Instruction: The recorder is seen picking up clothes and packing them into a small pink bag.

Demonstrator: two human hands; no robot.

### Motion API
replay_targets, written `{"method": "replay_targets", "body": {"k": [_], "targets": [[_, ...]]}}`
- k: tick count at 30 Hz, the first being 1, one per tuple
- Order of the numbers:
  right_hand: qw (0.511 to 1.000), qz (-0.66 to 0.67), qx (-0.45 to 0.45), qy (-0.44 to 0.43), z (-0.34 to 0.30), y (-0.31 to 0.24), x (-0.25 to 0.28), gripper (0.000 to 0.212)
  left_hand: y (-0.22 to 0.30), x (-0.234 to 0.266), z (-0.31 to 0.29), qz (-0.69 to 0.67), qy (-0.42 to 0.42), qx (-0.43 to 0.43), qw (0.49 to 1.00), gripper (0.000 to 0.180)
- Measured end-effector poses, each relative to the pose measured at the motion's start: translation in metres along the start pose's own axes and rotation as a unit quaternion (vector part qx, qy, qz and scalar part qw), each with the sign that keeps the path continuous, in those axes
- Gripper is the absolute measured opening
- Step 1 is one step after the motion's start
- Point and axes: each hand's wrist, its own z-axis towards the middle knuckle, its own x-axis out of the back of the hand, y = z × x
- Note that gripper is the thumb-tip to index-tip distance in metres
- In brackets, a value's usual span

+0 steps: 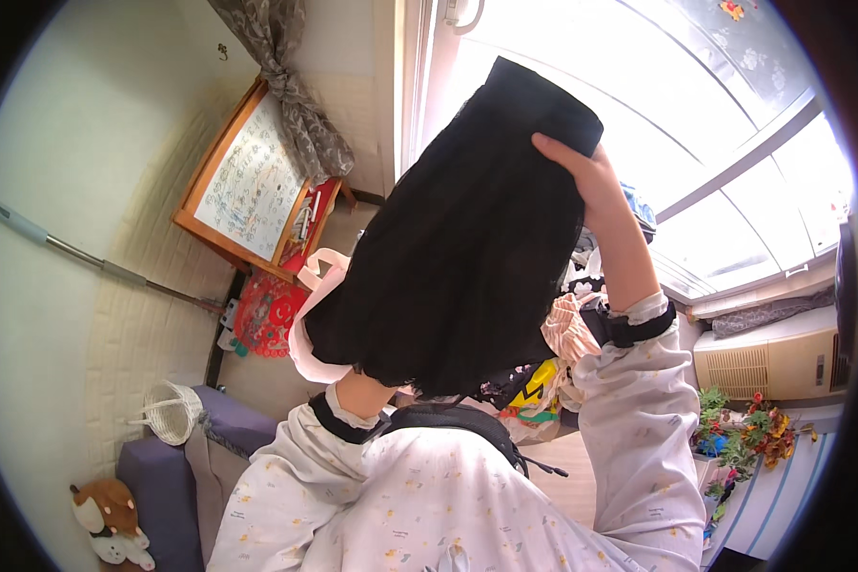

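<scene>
A black garment (467, 229) of thin, gathered cloth with a wide band at its upper edge, which looks like a skirt, hangs raised in front of me. My right hand (586, 176) is closed on it near the right end of the band, thumb on the near side and the other fingers behind. My left wrist comes up to the garment's lower edge, and the hand itself is hidden behind or inside the cloth. A pale pink item with loops (313, 348) shows past the garment's left side; what it is I cannot tell.
A pile of clothes (534, 386) lies beyond the garment. To the left are a whiteboard easel (248, 181), a pole (105, 267), a white basket (173, 412) and a plush toy (112, 515). Bright windows (715, 114), an air conditioner (763, 367) and flowers (748, 429) are on the right.
</scene>
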Motion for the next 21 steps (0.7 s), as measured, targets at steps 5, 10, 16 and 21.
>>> {"method": "replay_targets", "body": {"k": [5,10,16,21], "targets": [[0.863,-0.313,0.361,-0.166,-0.068,0.003,-0.042,0.043,0.001,0.003,0.001,0.006,0.016,-0.020,1.000,0.082],[0.742,-0.415,0.236,-0.470,-0.135,0.044,-0.048,0.072,0.000,0.005,-0.007,0.013,0.028,-0.021,0.999,0.083],[0.960,-0.196,0.188,-0.068,-0.114,0.082,-0.027,0.098,-0.010,0.011,-0.027,0.004,0.060,-0.039,0.997,0.084],[0.964,0.068,-0.180,-0.186,-0.146,0.136,0.017,0.111,-0.020,0.002,-0.030,0.003,0.066,-0.050,0.997,0.085]]}}
